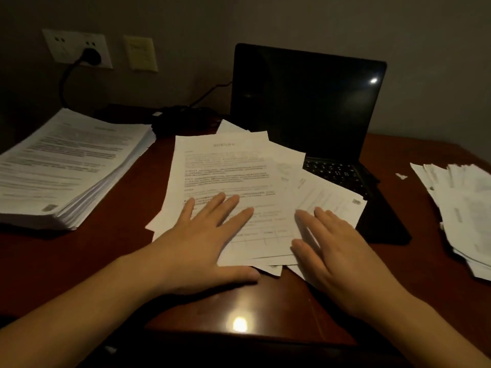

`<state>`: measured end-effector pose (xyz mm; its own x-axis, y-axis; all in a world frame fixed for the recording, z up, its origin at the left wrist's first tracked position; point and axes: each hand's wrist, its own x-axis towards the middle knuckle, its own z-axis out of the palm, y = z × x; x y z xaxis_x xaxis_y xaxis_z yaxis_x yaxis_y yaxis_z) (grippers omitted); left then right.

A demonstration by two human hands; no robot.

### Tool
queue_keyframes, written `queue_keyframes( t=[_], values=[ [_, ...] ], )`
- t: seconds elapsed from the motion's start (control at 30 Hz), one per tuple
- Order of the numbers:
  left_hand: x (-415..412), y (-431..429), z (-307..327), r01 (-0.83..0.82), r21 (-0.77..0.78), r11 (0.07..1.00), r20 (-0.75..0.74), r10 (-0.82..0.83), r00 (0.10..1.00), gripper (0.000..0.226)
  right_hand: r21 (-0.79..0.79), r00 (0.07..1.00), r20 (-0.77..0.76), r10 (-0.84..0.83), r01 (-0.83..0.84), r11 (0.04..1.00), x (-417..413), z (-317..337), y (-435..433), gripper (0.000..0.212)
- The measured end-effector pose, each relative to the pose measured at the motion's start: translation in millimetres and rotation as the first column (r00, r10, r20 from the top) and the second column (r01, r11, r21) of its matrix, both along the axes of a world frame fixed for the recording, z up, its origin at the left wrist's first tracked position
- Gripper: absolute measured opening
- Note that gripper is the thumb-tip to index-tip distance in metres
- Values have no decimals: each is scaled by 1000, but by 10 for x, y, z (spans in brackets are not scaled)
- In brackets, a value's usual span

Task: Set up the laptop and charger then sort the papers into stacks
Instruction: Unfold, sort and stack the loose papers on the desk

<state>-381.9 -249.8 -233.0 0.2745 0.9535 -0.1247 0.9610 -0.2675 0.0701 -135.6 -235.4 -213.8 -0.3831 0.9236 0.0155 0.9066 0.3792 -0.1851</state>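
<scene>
A loose fan of thin white printed sheets [225, 166] lies under the left hand [204, 243] and right hand [337, 251], both pressing flat with fingers straight. Beyond the right hand it overlaps the open black laptop [305, 96]. Left of the left hand stands a thick squared paper stack [66, 166]. Right of the right hand lies a ragged white pile [465, 208] on the glossy reddish-brown wooden table [79, 261].

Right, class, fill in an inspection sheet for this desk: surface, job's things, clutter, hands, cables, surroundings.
Surface: glossy dark wooden desk.
Job's things: laptop open, screen dark; loose papers fanned partly over its keyboard; tall stack left; messy pile right.
Clutter: small paper scrap beside messy pile.
Hands: left hand and right hand flat on loose papers.
Cables: plug in wall socket; cable reaches laptop's edge.
Surroundings: plain wall, dim light.
</scene>
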Motion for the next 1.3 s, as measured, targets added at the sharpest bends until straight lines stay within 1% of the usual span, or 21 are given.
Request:
queue_keyframes(
  t=[0.03,0.1,0.17,0.27,0.33,0.37,0.4,0.47,0.5,0.57,0.6,0.67,0.73,0.77,0.8,0.9,1.03,1.1,1.2,1.3],
  values=[
    [-9,13,6,19,-33,999,9,-18,1000,102,-4,1000,-18,10,-10,1000,-5,2,-25,59],
    [1,47,0,13,-37,999,4,-13,1000,100,-12,996,-83,30,-31,999,5,-1,-40,63],
    [44,72,-21,-7,-13,1000,21,8,1000,98,-33,976,-217,32,-40,999,30,-1,3,65],
    [113,87,-38,-30,-13,999,38,31,999,96,-177,883,-465,-66,-20,984,14,62,130,61],
    [130,104,-25,-34,-31,999,49,36,998,96,-263,807,-565,-173,23,965,5,127,263,66],
    [126,113,-12,-33,-36,999,58,35,998,96,-310,784,-578,-229,49,950,-2,164,330,71],
    [113,123,-2,-30,-37,999,65,32,997,95,-351,782,-560,-272,73,934,-14,203,386,77],
    [64,132,8,-28,-46,999,81,31,996,94,-401,797,-516,-315,100,910,-35,260,466,87],
    [34,134,6,-28,-50,998,95,33,995,94,-419,788,-523,-324,93,903,-46,278,492,89],
    [-25,136,-1,-27,-57,998,115,34,993,98,-455,770,-545,-331,61,889,-55,278,536,89],
    [-44,144,1,-24,-62,998,116,31,993,100,-470,776,-538,-329,48,882,-55,271,556,87],
    [-52,182,30,-17,-67,998,113,25,993,104,-538,769,-542,-339,-7,843,-77,256,601,84],
    [-14,247,72,-6,-64,998,114,14,993,106,-616,707,-603,-369,-119,779,-131,260,644,84],
    [11,282,85,3,-59,998,118,4,993,108,-620,679,-635,-369,-164,767,-151,267,669,85],
    [32,313,88,14,-50,999,126,-8,992,108,-595,670,-659,-343,-185,782,-160,268,702,86],
    [37,355,41,59,20,998,178,-61,982,104,-468,679,-701,-215,-212,858,-189,241,757,90],
    [-17,354,26,140,266,954,231,-204,951,86,-374,618,-766,-175,-208,904,-260,100,751,89],
    [-23,353,19,133,281,950,317,-223,922,78,-347,577,-799,-168,-215,913,-308,50,739,89],
    [-31,358,-9,73,253,965,460,-187,868,68,-321,544,-824,-157,-221,921,-312,47,724,87],
    [-22,354,-21,46,275,960,520,-189,833,61,-347,452,-870,-199,-273,897,-296,59,695,76]
  ],
)
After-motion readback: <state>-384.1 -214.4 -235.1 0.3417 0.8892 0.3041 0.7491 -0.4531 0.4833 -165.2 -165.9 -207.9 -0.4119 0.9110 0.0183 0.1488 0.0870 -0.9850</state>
